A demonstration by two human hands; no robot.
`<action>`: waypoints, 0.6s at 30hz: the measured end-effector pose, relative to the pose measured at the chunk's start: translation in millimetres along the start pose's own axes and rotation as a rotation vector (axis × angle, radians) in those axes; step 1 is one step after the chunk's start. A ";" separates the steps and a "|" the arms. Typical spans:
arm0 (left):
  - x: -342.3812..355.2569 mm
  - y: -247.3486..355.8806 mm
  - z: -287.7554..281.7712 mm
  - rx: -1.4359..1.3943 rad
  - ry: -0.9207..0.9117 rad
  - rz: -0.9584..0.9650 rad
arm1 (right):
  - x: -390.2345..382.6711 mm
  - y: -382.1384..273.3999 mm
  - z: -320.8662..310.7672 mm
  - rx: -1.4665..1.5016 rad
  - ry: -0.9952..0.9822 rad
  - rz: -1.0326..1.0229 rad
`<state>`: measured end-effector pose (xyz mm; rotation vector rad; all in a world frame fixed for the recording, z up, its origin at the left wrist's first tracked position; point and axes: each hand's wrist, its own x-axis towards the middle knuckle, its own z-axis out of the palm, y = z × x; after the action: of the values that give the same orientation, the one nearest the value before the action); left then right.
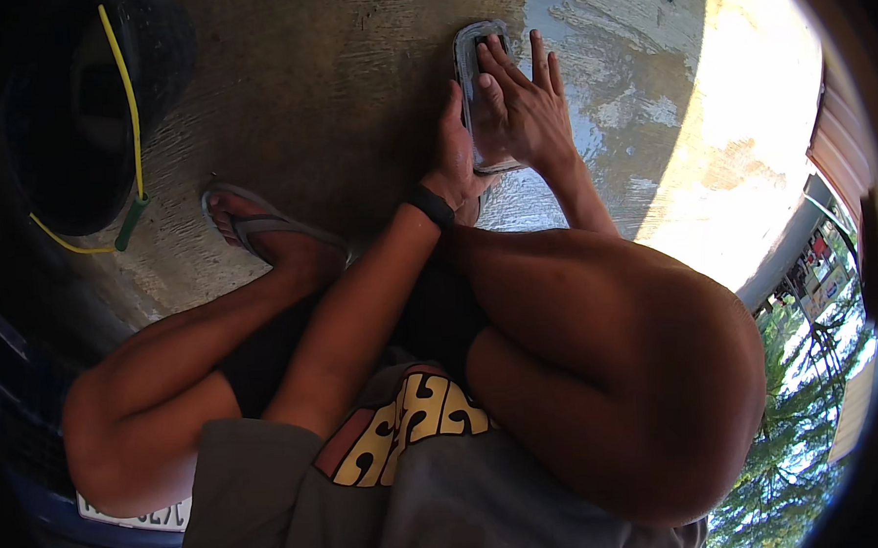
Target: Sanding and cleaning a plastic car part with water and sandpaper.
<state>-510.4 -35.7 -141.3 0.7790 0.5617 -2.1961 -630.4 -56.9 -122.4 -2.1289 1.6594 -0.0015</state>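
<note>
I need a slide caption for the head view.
The left hand holds a glossy, pale-rimmed, rounded-rectangular panel over rough grey-brown concrete, with the right hand spread over its face.

A black bucket [163, 51] sat toward the left edge of the concrete floor [351, 62], its yellow handle [129, 92] fitted with a green grip [131, 224]. Toward the floor's right edge lay a pale, blotchy patch [638, 118], then bright sunlight [737, 143]. Beyond that edge were a ribbed panel [847, 144] and green trees [769, 436]. Past the near left corner showed a dark blue vehicle [15, 430] with a white plate [161, 517].
</note>
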 end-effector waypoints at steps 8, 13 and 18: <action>10.0 -0.2 -17.3 -0.218 -0.147 -0.106 | -14.4 0.1 -11.9 0.039 -0.021 0.033; 1.5 -3.0 -8.7 0.055 0.062 -0.050 | -61.9 -17.0 -1.8 0.170 -0.076 0.117; 1.7 -4.1 11.8 0.061 0.019 0.012 | -20.3 5.4 -7.3 0.084 -0.010 0.054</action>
<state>-518.6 -41.0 -133.3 0.8343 0.5006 -2.2057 -643.0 -41.6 -112.3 -2.0183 1.6803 -0.0433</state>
